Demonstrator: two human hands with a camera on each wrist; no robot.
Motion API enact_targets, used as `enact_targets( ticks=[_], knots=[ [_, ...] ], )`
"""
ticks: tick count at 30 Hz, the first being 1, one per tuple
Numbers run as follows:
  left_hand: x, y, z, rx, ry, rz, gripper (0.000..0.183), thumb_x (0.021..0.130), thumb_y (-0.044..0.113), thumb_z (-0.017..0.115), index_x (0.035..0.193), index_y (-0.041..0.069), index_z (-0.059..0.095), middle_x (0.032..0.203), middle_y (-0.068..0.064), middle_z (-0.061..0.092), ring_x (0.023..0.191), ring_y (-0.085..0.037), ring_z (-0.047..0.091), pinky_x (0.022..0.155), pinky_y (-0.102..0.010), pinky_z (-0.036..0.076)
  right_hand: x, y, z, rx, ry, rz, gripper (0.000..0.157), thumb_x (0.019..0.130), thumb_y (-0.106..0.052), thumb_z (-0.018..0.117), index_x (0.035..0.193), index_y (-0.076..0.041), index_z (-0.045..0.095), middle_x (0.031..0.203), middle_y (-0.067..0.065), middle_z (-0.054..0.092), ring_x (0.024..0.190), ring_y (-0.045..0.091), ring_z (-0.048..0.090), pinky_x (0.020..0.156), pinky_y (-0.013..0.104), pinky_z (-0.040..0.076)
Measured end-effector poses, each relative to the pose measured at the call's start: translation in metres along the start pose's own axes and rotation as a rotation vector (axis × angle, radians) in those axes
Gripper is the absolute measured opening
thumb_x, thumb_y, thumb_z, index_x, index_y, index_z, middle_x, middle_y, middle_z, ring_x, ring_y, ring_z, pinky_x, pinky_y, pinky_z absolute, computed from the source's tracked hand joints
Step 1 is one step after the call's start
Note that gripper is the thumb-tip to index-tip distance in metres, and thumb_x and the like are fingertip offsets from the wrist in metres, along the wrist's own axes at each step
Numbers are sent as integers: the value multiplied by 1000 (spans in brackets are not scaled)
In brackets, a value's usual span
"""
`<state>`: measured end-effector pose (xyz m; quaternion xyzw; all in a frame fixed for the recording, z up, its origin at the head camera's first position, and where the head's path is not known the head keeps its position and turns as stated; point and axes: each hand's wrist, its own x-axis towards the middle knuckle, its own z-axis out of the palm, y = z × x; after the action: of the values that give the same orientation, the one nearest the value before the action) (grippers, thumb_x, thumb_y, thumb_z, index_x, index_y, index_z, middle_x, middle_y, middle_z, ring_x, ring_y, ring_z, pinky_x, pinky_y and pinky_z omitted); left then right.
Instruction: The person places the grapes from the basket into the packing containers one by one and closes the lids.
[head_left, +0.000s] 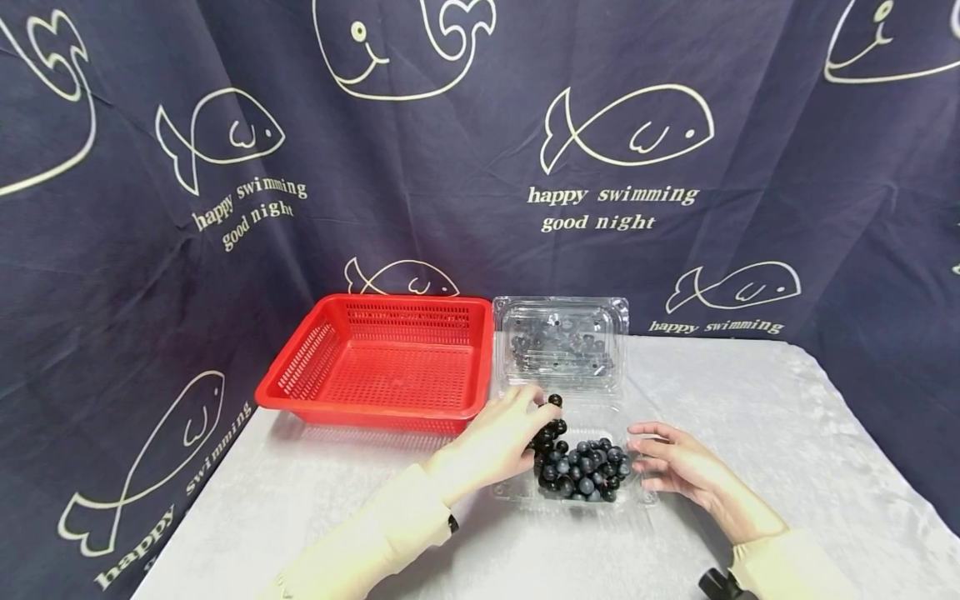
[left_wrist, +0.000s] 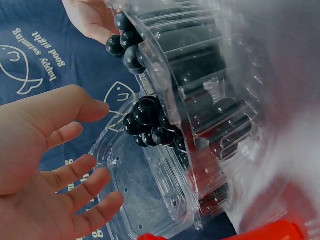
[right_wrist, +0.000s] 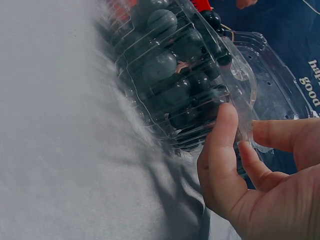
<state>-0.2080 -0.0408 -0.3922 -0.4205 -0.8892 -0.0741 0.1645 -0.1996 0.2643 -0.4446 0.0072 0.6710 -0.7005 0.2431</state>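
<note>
Dark grapes (head_left: pixel 588 467) fill a clear plastic box (head_left: pixel 517 492) whose hinged lid (head_left: pixel 558 379) stands open toward the back. Several of the grapes (left_wrist: pixel 145 112) bulge over the rim at the left side. Over that side reaches my left hand (head_left: pixel 498 437); its fingers (left_wrist: pixel 92 190) are spread and apart from the fruit in the left wrist view. At the box's right edge is my right hand (head_left: pixel 686 467). Its fingers (right_wrist: pixel 225 145) lie against the outer wall and around the rim in the right wrist view, holding the edge lightly.
A red perforated plastic basket (head_left: pixel 397 379) stands to the left of the box, its rim close beside the lid. A pale cloth covers the table (head_left: pixel 720 383). Behind and to the left hangs a dark blue curtain (head_left: pixel 465 200) with fish drawings.
</note>
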Motion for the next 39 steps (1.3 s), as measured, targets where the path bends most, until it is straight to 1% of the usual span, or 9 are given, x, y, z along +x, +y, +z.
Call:
enact_targets(
  ticks=[5, 12, 15, 20, 24, 27, 30, 33, 39],
  knots=[
    [-6, -1, -3, 10, 4, -12, 57, 69, 18, 75, 121, 23, 53, 120, -3, 48, 110, -20, 48, 81, -31, 47, -1, 1, 0, 16, -1, -1, 32, 93, -15, 55, 123, -8, 47, 102, -2, 62, 81, 13, 63, 67, 28, 56],
    [-16, -2, -6, 2, 4, -29, 55, 72, 20, 75, 122, 22, 53, 118, -2, 48, 108, -18, 48, 82, -30, 46, 0, 1, -1, 11, -5, -7, 29, 94, -15, 54, 122, -9, 47, 104, -1, 61, 83, 13, 63, 67, 29, 56],
    [-20, -4, -4, -12, 22, -32, 54, 73, 21, 75, 122, 21, 54, 116, -2, 49, 107, -17, 48, 83, -30, 45, 0, 1, -2, 11, -7, -6, 29, 94, -16, 53, 122, -9, 47, 104, -1, 60, 83, 13, 63, 68, 29, 56],
    [-28, -4, -3, -44, 59, -52, 51, 72, 17, 74, 119, 21, 55, 111, -1, 50, 99, -16, 48, 81, -29, 44, 1, 1, -2, 14, -1, -7, 29, 94, -16, 54, 122, -9, 48, 102, -1, 61, 82, 13, 63, 67, 29, 56],
    [-33, -2, -2, -78, 76, -81, 50, 71, 15, 73, 118, 21, 56, 110, 0, 50, 94, -16, 47, 81, -30, 44, 1, 1, -1, 7, 0, -8, 29, 94, -16, 55, 121, -9, 48, 101, -1, 60, 83, 14, 62, 68, 29, 56],
    [-36, -1, -1, -102, 80, -104, 49, 72, 15, 73, 118, 19, 56, 110, -1, 50, 92, -15, 47, 82, -31, 44, 1, 2, -1, 5, -2, -10, 32, 94, -16, 55, 123, -7, 46, 103, 0, 60, 83, 14, 63, 68, 29, 56],
    [-39, 0, 0, -125, 75, -133, 45, 73, 18, 73, 115, 17, 56, 112, -1, 50, 94, -15, 48, 85, -31, 45, 1, 2, -1, 2, 0, -11, 36, 94, -16, 54, 126, -3, 44, 103, 0, 61, 83, 14, 63, 68, 30, 57],
    [-43, 0, -1, -159, 65, -161, 44, 74, 21, 72, 115, 15, 56, 114, -3, 50, 98, -15, 48, 88, -30, 46, 1, 2, -1, 1, 5, -10, 37, 94, -16, 54, 126, -3, 43, 104, 0, 61, 83, 14, 63, 68, 30, 57],
    [-50, 2, -5, -275, 60, -227, 48, 76, 21, 73, 119, 13, 55, 115, -4, 51, 104, -15, 49, 92, -33, 47, 1, 2, -2, 0, 9, -13, 37, 94, -15, 54, 126, -3, 43, 104, 0, 61, 84, 15, 62, 68, 30, 57]
  ],
)
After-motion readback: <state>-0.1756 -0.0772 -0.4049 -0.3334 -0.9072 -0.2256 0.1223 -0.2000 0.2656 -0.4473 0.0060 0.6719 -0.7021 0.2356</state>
